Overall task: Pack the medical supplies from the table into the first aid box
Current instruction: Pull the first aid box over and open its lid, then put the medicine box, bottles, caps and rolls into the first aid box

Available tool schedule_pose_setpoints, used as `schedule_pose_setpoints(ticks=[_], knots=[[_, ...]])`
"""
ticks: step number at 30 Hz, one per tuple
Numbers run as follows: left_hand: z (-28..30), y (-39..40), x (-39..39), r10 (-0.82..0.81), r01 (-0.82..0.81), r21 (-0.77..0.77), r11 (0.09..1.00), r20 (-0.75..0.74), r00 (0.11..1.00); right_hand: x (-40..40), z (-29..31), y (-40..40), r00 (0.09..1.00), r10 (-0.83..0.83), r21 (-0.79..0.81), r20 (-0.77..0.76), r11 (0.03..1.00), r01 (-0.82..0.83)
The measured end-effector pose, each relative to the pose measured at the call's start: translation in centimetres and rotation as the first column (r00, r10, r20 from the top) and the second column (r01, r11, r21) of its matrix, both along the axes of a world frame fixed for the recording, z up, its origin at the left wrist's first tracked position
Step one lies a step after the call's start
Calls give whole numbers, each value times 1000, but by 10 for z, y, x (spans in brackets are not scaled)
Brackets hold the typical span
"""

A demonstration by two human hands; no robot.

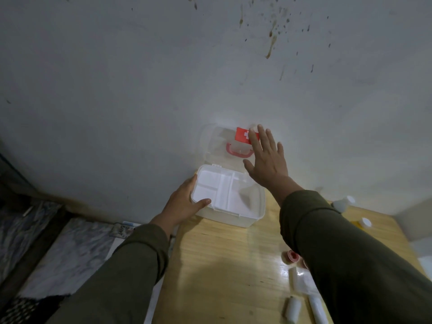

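1. First aid box (230, 215): I see it at the far left corner of the wooden worktop (217, 258), close to the grey wall (163, 78). The white base is open. A white divided tray (222, 190) sits in the top of the base, and its compartments look empty.

2. Lid (218, 146): clear plastic, raised upright behind the base and standing against the wall. It carries a red handle (238, 152) and a red label with a white cross (244, 135).

3. Left hand (184, 202): I have it cupped around the near left corner of the box. The thumb lies over the rim of the tray and the fingers wrap the left wall of the base.

4. Right hand (266, 157): fingers spread, palm facing the lid. The fingertips overlap the red label; I cannot tell whether the palm touches the plastic. It grips nothing.

5. Supplies on the worktop, all on the right side and outside the box:
- two white-capped bottles (343, 203) at the far right, one clear and one yellow;
- a roll of tape with a red core (292, 255), partly hidden by my right sleeve (350, 265);
- a clear packet (301, 280) near the right edge;
- two white bandage rolls (293, 309) at the near edge.
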State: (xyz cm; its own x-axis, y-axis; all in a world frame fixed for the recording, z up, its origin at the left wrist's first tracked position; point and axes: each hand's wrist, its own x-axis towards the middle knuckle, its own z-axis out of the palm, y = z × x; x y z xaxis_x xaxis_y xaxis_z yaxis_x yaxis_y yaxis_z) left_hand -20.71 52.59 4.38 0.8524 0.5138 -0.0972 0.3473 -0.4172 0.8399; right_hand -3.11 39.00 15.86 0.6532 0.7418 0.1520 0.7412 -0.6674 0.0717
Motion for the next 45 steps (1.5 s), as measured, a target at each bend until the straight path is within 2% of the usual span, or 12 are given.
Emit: schedule_pose_setpoints(ticks=[4,8,13,17,22,26,29,39,42,45], knots=[[8,-6,7,47,-41,178,983,-29,998,0,12,-21,1000,19,69,1,997,-19],[20,-32,23,24,19,350,937,-119,993,9,19,-51,1000,-15,56,18,998,14],[25,-73,36,-17,96,399,912,-198,980,20,12,-87,999,-39,77,-18,996,41],[20,-106,43,27,87,427,900,-254,967,26,-8,-125,993,-39,37,-114,998,43],[11,-139,54,101,83,504,860,-327,940,29,-55,-180,947,-124,-88,-297,991,102],[4,-148,57,151,92,563,821,-370,917,31,-90,-220,914,-198,-207,-353,970,131],[2,-151,58,173,89,580,810,-381,908,34,-107,-239,894,-216,-229,-393,964,133],[3,-151,60,184,90,573,814,-402,897,39,-122,-256,866,-189,-121,-464,981,149],[5,-151,59,182,85,561,823,-402,898,44,-110,-252,852,-126,53,-508,983,178],[8,-150,58,175,74,544,836,-392,903,51,-86,-243,828,-15,275,-561,940,203]])
